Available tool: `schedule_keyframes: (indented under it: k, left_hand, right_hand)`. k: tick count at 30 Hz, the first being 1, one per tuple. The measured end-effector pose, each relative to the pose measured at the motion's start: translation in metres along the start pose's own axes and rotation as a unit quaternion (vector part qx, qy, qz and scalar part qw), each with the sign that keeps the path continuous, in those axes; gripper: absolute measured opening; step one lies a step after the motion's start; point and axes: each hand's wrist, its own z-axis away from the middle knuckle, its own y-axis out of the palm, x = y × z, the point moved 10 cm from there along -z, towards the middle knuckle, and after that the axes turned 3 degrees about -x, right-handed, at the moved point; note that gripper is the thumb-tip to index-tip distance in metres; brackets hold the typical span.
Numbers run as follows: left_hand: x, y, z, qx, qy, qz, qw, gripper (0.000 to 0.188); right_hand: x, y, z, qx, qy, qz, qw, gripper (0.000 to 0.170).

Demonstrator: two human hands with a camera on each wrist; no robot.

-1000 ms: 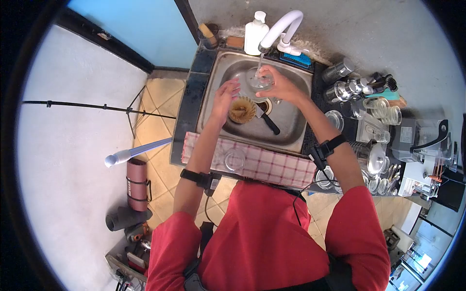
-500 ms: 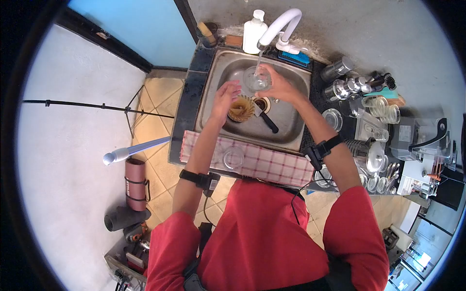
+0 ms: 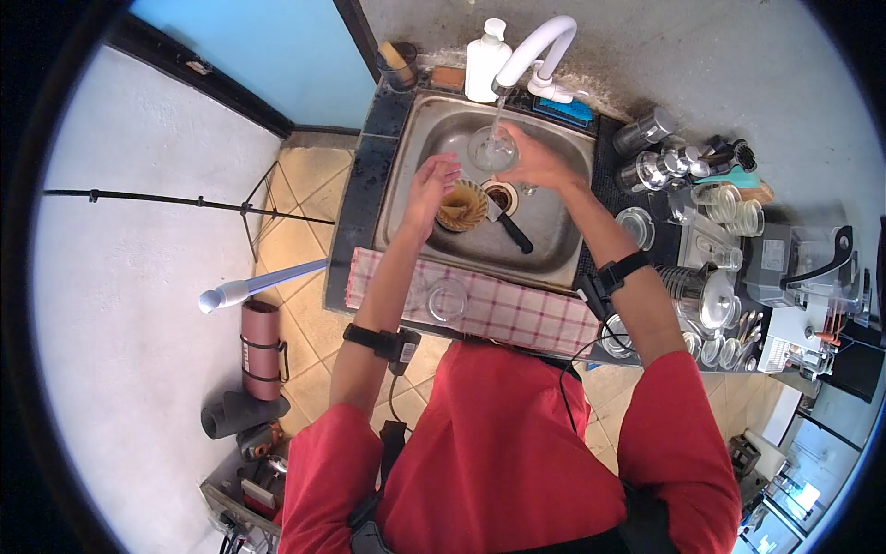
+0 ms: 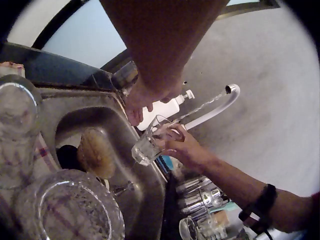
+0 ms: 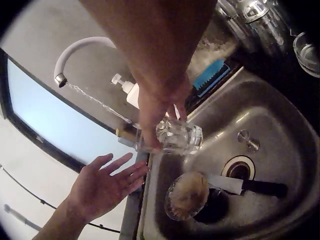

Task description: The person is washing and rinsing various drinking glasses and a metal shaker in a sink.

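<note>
My right hand (image 3: 540,164) grips a clear drinking glass (image 3: 492,155) over the sink. From the white tap (image 3: 546,44) a stream of water runs down into the glass. In the right wrist view the thumb and fingers wrap the wall of the glass (image 5: 186,139). My left hand (image 3: 430,192) hovers to the left of the glass, fingers extended and holding nothing, palm visible in the right wrist view. Below the hands, a ribbed glass bowl (image 3: 461,207) with something brownish in it sits in the sink, beside a black-handled knife (image 3: 513,233) near the drain.
A steel sink (image 3: 563,242) lies ahead, a checked cloth (image 3: 526,312) along its front edge with an upturned-looking clear glass piece (image 3: 447,300) on it. Behind stand a white pump bottle (image 3: 484,69) and a blue brush (image 3: 565,111). Glassware and metal shakers (image 3: 646,171) crowd the right counter.
The right hand has turned the glass slightly under the stream, so its mouth now shows more plainly in the head view. The left hand has hardly moved.
</note>
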Motion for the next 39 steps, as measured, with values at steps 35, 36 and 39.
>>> schedule_keyframes:
  k: [35,36,39]
  left_hand:
    - [-0.040,0.029,-0.006,0.048,0.111,0.045,0.992,0.061]
    - [-0.050,0.023,-0.003,0.021,0.157,-0.005,0.987,0.059]
    - [-0.069,0.015,0.004,-0.020,0.224,-0.081,0.971,0.056]
  right_hand:
    - [0.032,-0.032,0.005,-0.254,-0.042,-0.082,0.963,0.090]
    - [0.031,-0.027,0.002,-0.254,-0.043,-0.084,0.963,0.090]
    - [0.020,-0.016,-0.005,-0.279,-0.044,-0.173,0.943,0.088]
